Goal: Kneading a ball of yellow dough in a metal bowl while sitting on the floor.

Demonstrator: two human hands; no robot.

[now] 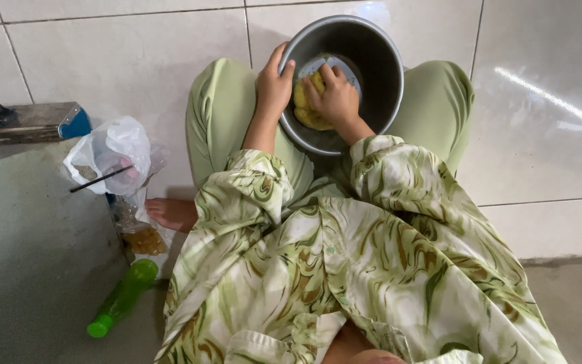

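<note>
Sponge, yellow and soft-looking, is pressed against the inner wall of a round grey metal pot, which is tipped on its side between the knees of a seated person, its mouth turned back toward the body. Going from left to right: a worn wooden block with a blue metal corner lies on the floor by the tiles; just right of it a crumpled clear plastic bag is seen with a thin dark stick laid across it, and below that a smaller packet with brownish contents. A green plastic bottle lies on its side on the grey floor, cap end pointing down-left. A bare foot shows beside the packet.

Next comes the left hand, closed over the near-left rim of the pot, thumb inside and fingers outside, so the pot is steadied. The right hand is inside the pot, fingers curled around the sponge and held flat against the metal. The sponge thus lies directly under the right hand, just right of the left hand, forward of the body. Its long axis appears to follow the curve of the pot's wall, though much of it is hidden by the fingers. The right hand is the nearer one. White floor tiles fill the right side.
</note>
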